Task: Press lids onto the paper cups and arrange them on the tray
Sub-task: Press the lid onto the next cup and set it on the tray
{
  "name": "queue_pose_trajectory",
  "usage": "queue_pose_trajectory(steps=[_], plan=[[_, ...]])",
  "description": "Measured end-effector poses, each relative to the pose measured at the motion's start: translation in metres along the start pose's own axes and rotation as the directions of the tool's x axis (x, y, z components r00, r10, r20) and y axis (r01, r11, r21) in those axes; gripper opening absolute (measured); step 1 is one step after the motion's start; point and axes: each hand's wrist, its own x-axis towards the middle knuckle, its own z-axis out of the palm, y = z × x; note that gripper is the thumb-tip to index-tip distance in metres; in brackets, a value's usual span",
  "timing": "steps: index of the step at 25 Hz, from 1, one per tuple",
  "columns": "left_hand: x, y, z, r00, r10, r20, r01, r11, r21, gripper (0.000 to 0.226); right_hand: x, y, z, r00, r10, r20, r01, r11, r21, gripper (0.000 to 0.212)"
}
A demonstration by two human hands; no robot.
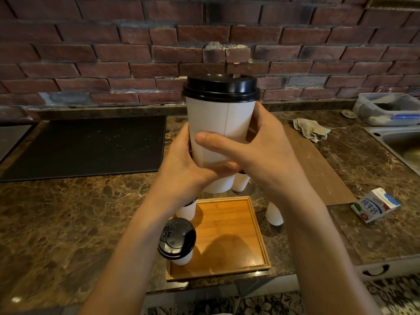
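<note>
I hold a white paper cup (218,128) with a black lid (221,88) upright in the air, high above the wooden tray (236,226). My left hand (181,164) wraps its lower left side and my right hand (254,155) grips it from the right, thumb across the front. On the tray's left side stand two lidded cups, the near one (177,241) and one behind it (187,209), partly hidden by my left arm. More white cups stand beyond the tray (241,183) and to its right (273,213), half hidden by my hands.
A black mat (86,144) lies at the left on the marble counter. A wooden board (322,169) and a crumpled cloth (311,129) are at the right, with a milk carton (375,204), a steel sink (400,144) and a plastic box (388,109). A brick wall stands behind.
</note>
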Motion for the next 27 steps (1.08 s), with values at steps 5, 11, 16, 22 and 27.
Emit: queue_pose_trajectory(steps=[5,11,16,22,27], plan=[[0.001,-0.003,0.004,1.000,0.001,0.001,-0.001,1.000,0.002,0.080,-0.001,0.004,0.001,0.999,0.026,-0.029,-0.026,1.000,0.011,0.072],[0.001,0.005,0.000,0.998,0.025,0.063,-0.025,1.000,0.001,0.072,-0.001,-0.003,-0.007,0.999,-0.034,0.018,0.033,0.999,0.034,0.072],[0.000,0.009,-0.009,0.988,0.023,0.151,-0.019,1.000,-0.024,0.068,0.000,-0.005,-0.013,0.992,-0.073,0.102,0.059,0.989,0.137,0.064],[-0.002,0.009,-0.016,0.958,-0.042,0.285,0.068,0.994,-0.082,0.076,-0.003,-0.001,-0.019,0.972,-0.063,0.225,0.023,0.984,0.179,0.069],[-0.006,0.005,-0.015,0.960,-0.039,0.279,0.062,0.995,-0.074,0.077,-0.006,-0.001,-0.019,0.963,-0.035,0.266,0.001,0.992,0.127,0.067]])
